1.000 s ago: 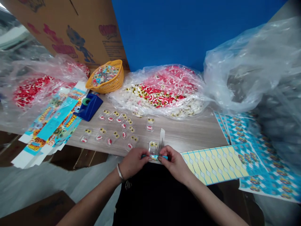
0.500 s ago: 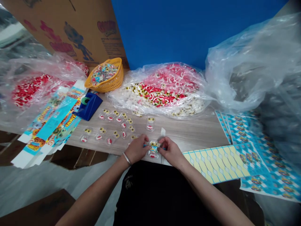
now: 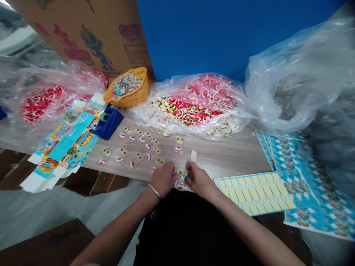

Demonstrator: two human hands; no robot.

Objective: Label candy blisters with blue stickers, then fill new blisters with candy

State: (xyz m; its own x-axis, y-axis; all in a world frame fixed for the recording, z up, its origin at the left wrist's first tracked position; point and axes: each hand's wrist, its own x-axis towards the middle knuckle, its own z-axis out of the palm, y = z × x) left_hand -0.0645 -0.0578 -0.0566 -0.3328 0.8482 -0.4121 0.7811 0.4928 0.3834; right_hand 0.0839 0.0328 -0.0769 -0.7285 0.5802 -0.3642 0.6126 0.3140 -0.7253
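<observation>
Grip, both hands (image 3: 163, 179) (image 3: 201, 181), on probable blister (image 3: 181, 178)

My left hand (image 3: 163, 180) and right hand (image 3: 201, 181) hide most of the clear plastic blister (image 3: 181, 181) at six o'clock. At ten o'clock, the top edge cuts off the printed brown cardboard carton (image 3: 83, 33). What lies in the round yellow plastic basket (image 3: 140, 94) is too small to tell. At four o'clock, the right edge cuts off the blue-and-white printed paper sheets (image 3: 327, 218).

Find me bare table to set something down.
Bare wood shows right of the lone clear pack, between the plastic bag and the yellow sheet. It's crowded left of your left hand, where small clear packs sit close by the blue tape dispenser.
</observation>
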